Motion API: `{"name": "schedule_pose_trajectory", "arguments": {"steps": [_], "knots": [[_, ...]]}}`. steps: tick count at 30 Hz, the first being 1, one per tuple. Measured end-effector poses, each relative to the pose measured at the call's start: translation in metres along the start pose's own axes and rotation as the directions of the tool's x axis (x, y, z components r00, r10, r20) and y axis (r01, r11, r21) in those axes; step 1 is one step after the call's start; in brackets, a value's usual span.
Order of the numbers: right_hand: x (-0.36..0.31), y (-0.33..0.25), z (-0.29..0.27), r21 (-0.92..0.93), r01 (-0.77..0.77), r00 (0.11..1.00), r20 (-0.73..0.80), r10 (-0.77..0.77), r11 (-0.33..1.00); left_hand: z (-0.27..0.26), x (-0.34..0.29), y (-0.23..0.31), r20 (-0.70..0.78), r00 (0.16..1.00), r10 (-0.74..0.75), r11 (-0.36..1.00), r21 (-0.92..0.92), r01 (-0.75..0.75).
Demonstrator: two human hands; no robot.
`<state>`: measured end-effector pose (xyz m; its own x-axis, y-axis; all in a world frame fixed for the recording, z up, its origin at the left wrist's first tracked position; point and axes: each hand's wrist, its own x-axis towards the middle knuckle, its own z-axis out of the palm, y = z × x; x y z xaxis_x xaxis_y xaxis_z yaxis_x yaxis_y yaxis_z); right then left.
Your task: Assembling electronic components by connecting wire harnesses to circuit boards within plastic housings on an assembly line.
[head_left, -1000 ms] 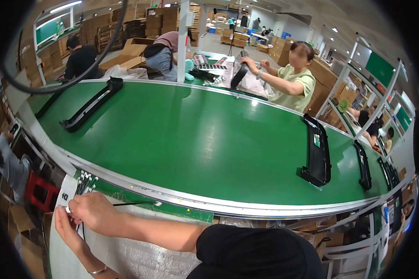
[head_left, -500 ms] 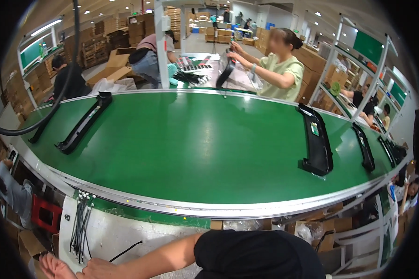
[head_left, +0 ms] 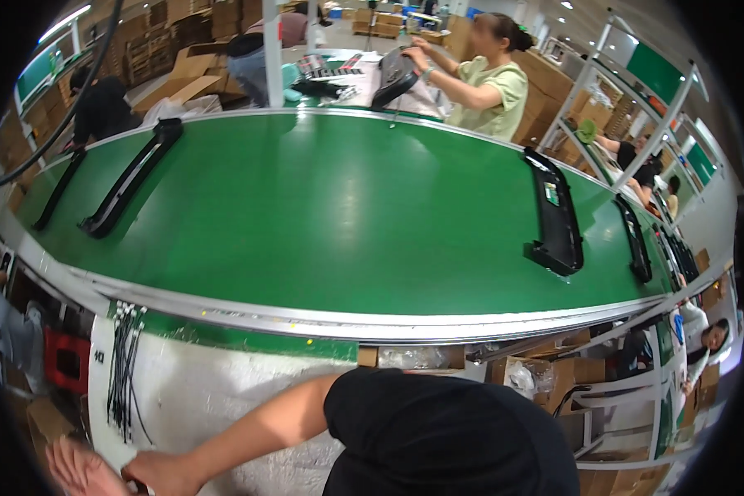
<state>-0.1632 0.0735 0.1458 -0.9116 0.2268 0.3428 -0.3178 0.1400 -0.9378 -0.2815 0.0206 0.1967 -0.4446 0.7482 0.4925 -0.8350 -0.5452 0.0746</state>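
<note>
Right hand: low at the bottom edge, at the end of a bare forearm that reaches across from the black sleeve; the fingers curl down onto the white bench surface, and whether they grip anything I cannot tell (the frame cuts them off).
Left hand: just to the left of the right hand, almost touching it, blurred, with the palm flat and the fingers spread wide; it holds nothing that shows.
Black cable ties: a loose bundle of thin strands lying on the white surface, just above both hands and a little to the left, nearest to the left hand.
Green conveyor belt: beyond the bench, well above the hands, with a metal rail along its near edge.
Long black plastic parts: one lies on the belt up and to the left of the hands, another far up to the right.
Co-worker: a person in a light green top across the belt, handling a black part (their hands stay well apart from the wearer's).
</note>
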Motion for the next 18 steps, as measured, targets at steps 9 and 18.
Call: {"name": "schedule_pose_trajectory", "arguments": {"steps": [9,18], "knots": [[0.017,-0.012,-0.06,-0.842,0.054,0.779,-0.301,-0.55,0.537,-0.028,-0.002,-0.003,-0.047,0.899,0.435,0.271,0.959,-0.081],[0.014,-0.037,-0.072,-0.907,-0.056,0.788,-0.297,-0.539,0.418,0.007,0.001,-0.044,-0.206,0.955,0.215,0.17,0.97,0.172]]}}
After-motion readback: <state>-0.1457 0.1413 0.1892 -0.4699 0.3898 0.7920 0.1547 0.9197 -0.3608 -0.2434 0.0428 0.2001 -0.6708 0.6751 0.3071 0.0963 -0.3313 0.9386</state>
